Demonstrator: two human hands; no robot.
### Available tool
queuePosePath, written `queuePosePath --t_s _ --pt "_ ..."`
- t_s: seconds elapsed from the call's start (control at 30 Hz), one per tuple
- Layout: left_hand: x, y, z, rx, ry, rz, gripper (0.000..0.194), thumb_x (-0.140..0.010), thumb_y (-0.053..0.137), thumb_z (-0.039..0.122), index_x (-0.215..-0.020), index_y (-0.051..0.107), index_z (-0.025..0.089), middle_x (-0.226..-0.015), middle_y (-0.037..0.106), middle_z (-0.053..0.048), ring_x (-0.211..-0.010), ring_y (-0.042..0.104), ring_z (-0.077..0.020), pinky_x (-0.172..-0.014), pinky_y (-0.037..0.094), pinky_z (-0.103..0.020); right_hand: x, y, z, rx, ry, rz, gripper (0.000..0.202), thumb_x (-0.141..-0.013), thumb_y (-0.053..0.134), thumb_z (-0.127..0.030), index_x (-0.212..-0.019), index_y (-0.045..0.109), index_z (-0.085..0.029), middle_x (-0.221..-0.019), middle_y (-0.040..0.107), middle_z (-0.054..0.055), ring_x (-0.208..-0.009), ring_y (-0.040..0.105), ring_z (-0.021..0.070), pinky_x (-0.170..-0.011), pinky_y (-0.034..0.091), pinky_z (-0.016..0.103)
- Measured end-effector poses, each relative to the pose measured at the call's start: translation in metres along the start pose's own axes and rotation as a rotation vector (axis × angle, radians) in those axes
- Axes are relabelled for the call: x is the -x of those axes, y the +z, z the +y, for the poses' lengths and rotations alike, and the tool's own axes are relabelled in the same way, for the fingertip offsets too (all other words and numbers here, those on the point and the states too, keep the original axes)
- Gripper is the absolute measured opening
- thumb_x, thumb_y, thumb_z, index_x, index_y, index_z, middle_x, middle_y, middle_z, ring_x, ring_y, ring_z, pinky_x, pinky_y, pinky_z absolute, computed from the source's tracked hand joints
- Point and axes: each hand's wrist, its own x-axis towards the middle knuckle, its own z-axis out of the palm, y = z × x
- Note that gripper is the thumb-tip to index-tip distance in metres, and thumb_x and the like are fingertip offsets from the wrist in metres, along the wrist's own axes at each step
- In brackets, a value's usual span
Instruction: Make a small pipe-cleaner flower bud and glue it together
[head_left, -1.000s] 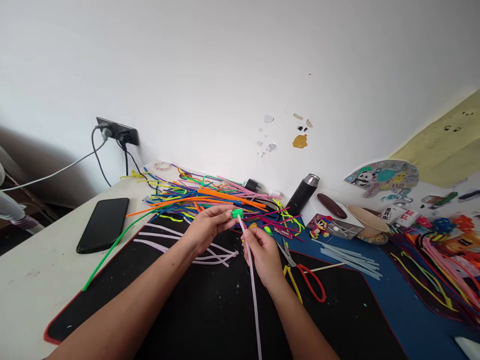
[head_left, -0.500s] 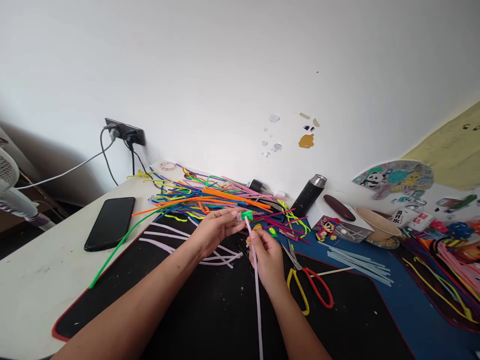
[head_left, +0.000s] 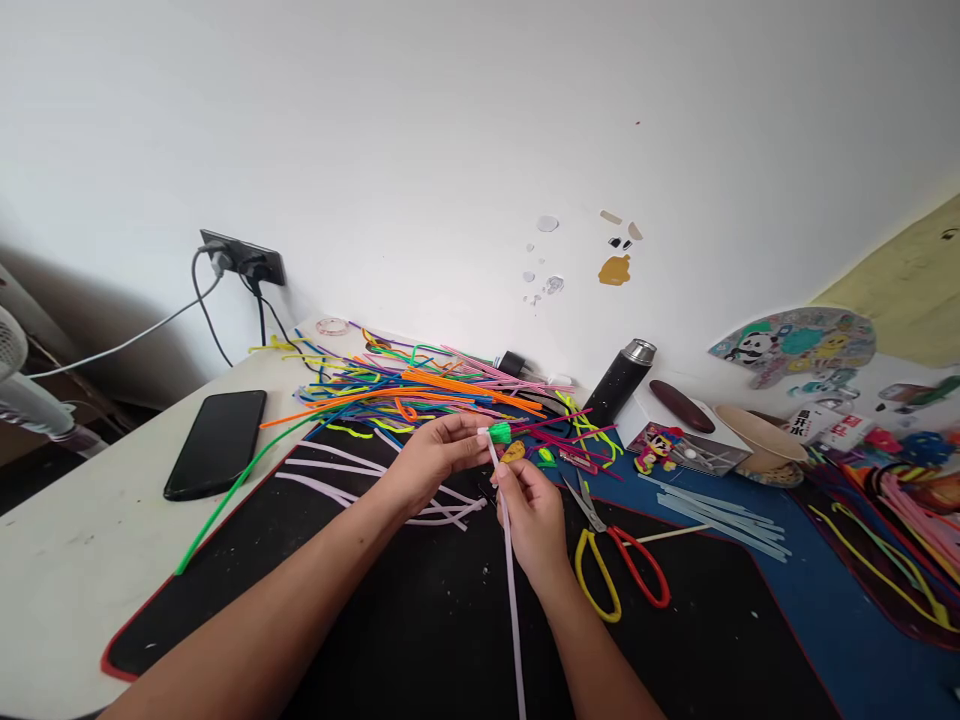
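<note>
My left hand (head_left: 444, 458) is closed on a small green fuzzy piece (head_left: 500, 433) with a pale end, held over the black mat. A long pale lilac pipe cleaner (head_left: 512, 600) runs up to the green piece and hangs down toward the bottom of the view. My right hand (head_left: 531, 505) pinches this pipe cleaner a little below its upper end. Just behind the right fingers sits a small orange-yellow piece (head_left: 514, 452). More lilac pipe cleaners (head_left: 330, 488) lie on the mat beyond my left forearm.
Scissors (head_left: 598, 522) with yellow and red handles lie right of my right hand. A heap of coloured pipe cleaners (head_left: 420, 385) stretches along the wall. A phone (head_left: 217, 443) rests at left; a black flask (head_left: 621, 383), a box and pale blue strips (head_left: 724, 515) are at right.
The green piece shows a little farther right, and its pale end beside the lilac pipe cleaner is more visible. Both hands keep their holds. The whole view has shifted slightly.
</note>
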Motion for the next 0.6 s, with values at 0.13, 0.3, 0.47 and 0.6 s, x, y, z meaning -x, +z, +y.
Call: queuePosePath --t_s 0.13,0.3,0.47,0.6 --pt "0.0017 0.0023 0.0013 0.013 -0.007 -0.001 0.045 -0.065 0.100 0.033 -0.101 0.081 0.016 -0.102 0.082 -0.010 -0.091 0.077 -0.0218 -0.090 0.061 -0.036 0.0008 0.0007 -0.0006 -0.004 0.002 0.016 0.046 -0.089 0.069 -0.066 -0.078 0.063 -0.021 -0.050 0.040 -0.008 -0.044 0.033 0.0106 -0.041 0.025 0.024" --pt "0.0033 0.0053 0.0034 0.004 -0.013 -0.004 0.049 -0.061 0.102 0.037 -0.101 0.081 0.016 -0.097 0.082 -0.009 -0.090 0.077 -0.0225 -0.091 0.061 -0.036 0.0012 0.0021 -0.0013 -0.003 0.009 0.016 0.047 -0.089 0.070 -0.066 -0.077 0.063 -0.021 -0.049 0.040 -0.008 -0.043 0.033 0.0101 -0.042 0.025 0.024" --pt "0.0038 0.0054 0.0037 -0.002 -0.003 0.007 0.046 -0.063 0.101 0.038 -0.097 0.080 0.016 -0.094 0.080 -0.007 -0.091 0.076 -0.0213 -0.090 0.060 -0.035 0.0018 0.0024 -0.0013 0.007 0.002 0.014 0.048 -0.089 0.069 -0.067 -0.077 0.063 -0.021 -0.049 0.039 -0.008 -0.044 0.033 0.0105 -0.042 0.025 0.024" --pt "0.0035 0.0042 0.0024 -0.002 -0.002 0.018 0.040 -0.066 0.100 0.037 -0.094 0.080 0.017 -0.092 0.078 -0.005 -0.088 0.074 -0.0194 -0.087 0.060 -0.034 0.0025 0.0026 -0.0012 0.014 0.012 0.005 0.048 -0.090 0.069 -0.067 -0.077 0.063 -0.022 -0.050 0.039 -0.008 -0.044 0.033 0.0110 -0.042 0.025 0.025"
